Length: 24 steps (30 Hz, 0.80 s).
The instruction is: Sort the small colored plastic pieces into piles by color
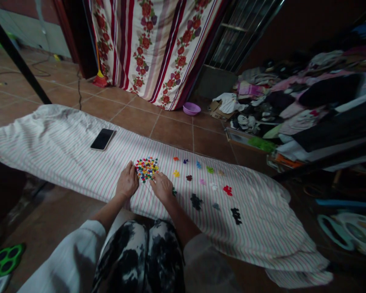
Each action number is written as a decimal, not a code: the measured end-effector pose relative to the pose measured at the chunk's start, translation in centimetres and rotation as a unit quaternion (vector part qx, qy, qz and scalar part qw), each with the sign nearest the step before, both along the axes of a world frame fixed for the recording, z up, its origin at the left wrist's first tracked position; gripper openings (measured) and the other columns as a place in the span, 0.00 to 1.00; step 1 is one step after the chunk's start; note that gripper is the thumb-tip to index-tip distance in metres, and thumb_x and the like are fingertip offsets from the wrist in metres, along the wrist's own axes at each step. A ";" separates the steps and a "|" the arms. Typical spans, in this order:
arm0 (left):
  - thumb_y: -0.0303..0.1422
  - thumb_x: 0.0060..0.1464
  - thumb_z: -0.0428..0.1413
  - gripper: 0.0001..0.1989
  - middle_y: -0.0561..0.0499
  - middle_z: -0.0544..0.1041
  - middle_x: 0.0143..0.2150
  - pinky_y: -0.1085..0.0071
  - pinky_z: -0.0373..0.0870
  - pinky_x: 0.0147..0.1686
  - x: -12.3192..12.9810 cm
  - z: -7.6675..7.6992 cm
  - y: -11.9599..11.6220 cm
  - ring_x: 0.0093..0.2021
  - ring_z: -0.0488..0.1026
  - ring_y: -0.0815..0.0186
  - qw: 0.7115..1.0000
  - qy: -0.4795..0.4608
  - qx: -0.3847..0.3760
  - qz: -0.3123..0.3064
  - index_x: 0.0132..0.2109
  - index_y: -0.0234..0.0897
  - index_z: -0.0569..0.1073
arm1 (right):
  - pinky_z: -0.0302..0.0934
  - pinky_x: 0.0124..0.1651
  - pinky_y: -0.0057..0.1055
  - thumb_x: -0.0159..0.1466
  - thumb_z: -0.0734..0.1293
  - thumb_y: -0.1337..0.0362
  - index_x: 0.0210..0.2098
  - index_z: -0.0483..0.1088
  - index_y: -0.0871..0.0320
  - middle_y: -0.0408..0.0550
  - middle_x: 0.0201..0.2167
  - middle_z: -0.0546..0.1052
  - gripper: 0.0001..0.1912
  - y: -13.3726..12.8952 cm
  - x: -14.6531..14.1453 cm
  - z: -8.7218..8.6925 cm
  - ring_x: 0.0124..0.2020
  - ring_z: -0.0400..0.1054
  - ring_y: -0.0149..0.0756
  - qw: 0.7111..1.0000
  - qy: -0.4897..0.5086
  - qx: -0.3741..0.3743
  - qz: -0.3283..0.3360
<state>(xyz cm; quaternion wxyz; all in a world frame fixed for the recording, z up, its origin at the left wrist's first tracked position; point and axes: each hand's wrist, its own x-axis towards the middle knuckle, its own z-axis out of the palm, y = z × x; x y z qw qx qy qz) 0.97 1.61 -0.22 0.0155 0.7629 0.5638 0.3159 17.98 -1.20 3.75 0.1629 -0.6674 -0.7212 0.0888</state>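
A mixed pile of small multicoloured pieces (147, 169) lies on the striped cloth in front of me; they are too small to name. My left hand (128, 180) rests along the pile's left edge, fingers stretched out and lying flat. At the pile's lower right is my right hand (162, 186), its fingertips drawn together among the pieces. What those fingertips hold, if anything, is hidden. To the right lie sorted single-colour clusters, among them yellow pieces (176, 173), red pieces (227, 190), dark grey pieces (196, 201) and black pieces (236, 216). Dark green pieces (174, 191) sit partly behind my right wrist.
The striped cloth (256, 236) covers a long, low surface. A phone (103, 139) lies on it at the left. Beyond, on the tiled floor, are a purple basin (191, 108) and a floral curtain (158, 53). Clothes (262, 97) are heaped at the right.
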 end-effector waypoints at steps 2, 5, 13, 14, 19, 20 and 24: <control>0.32 0.59 0.41 0.21 0.30 0.61 0.62 0.52 0.65 0.55 0.0 0.0 0.0 0.62 0.60 0.52 1.000 -0.004 -0.002 -0.003 0.56 0.27 0.62 | 0.57 0.41 0.31 0.62 0.63 0.64 0.35 0.70 0.54 0.48 0.36 0.73 0.04 0.0 0.0 -0.2 0.39 0.66 0.37 1.000 0.003 0.004 -0.003; 0.33 0.58 0.41 0.21 0.33 0.62 0.62 0.51 0.65 0.55 0.1 0.0 0.0 0.62 0.60 0.52 1.000 -0.013 -0.001 -0.002 0.57 0.30 0.61 | 0.57 0.42 0.30 0.60 0.63 0.66 0.34 0.70 0.53 0.47 0.34 0.73 0.04 -0.1 0.5 -0.2 0.39 0.66 0.37 1.000 0.017 0.015 -0.002; 0.33 0.59 0.41 0.21 0.32 0.62 0.62 0.52 0.64 0.56 0.1 0.2 -0.1 0.61 0.61 0.52 1.000 -0.012 -0.008 0.002 0.55 0.28 0.63 | 0.58 0.47 0.32 0.58 0.59 0.69 0.35 0.70 0.56 0.48 0.33 0.75 0.10 -1.7 5.4 -0.5 0.39 0.67 0.37 0.992 0.094 0.087 -0.020; 0.33 0.59 0.41 0.20 0.32 0.62 0.61 0.52 0.64 0.56 0.1 0.2 -0.2 0.61 0.61 0.52 1.000 -0.009 -0.011 0.002 0.55 0.28 0.64 | 0.58 0.47 0.32 0.58 0.58 0.69 0.35 0.70 0.56 0.48 0.33 0.75 0.10 -2.1 6.1 -0.6 0.39 0.67 0.37 0.990 0.102 0.095 -0.029; 0.33 0.58 0.41 0.20 0.32 0.63 0.60 0.52 0.64 0.56 0.0 0.4 -0.1 0.62 0.59 0.52 1.000 -0.004 -0.017 0.001 0.54 0.28 0.64 | 0.60 0.46 0.34 0.57 0.58 0.68 0.35 0.71 0.58 0.50 0.34 0.76 0.12 -4.2 8.4 -1.3 0.38 0.68 0.39 0.986 0.123 0.094 -0.068; 0.33 0.58 0.41 0.20 0.32 0.63 0.60 0.52 0.64 0.55 0.0 0.4 -0.1 0.62 0.59 0.52 1.000 -0.002 -0.018 -0.002 0.54 0.28 0.64 | 0.60 0.46 0.34 0.57 0.58 0.68 0.35 0.71 0.58 0.50 0.34 0.76 0.12 -4.5 8.6 -1.4 0.38 0.68 0.39 0.986 0.122 0.088 -0.072; 0.33 0.58 0.41 0.20 0.32 0.63 0.60 0.52 0.64 0.55 -0.1 0.2 0.0 0.62 0.60 0.52 1.000 -0.001 -0.007 -0.008 0.54 0.28 0.63 | 0.60 0.48 0.35 0.58 0.58 0.67 0.37 0.73 0.59 0.51 0.36 0.76 0.13 -5.3 8.7 -1.9 0.40 0.68 0.39 0.987 0.114 0.074 -0.085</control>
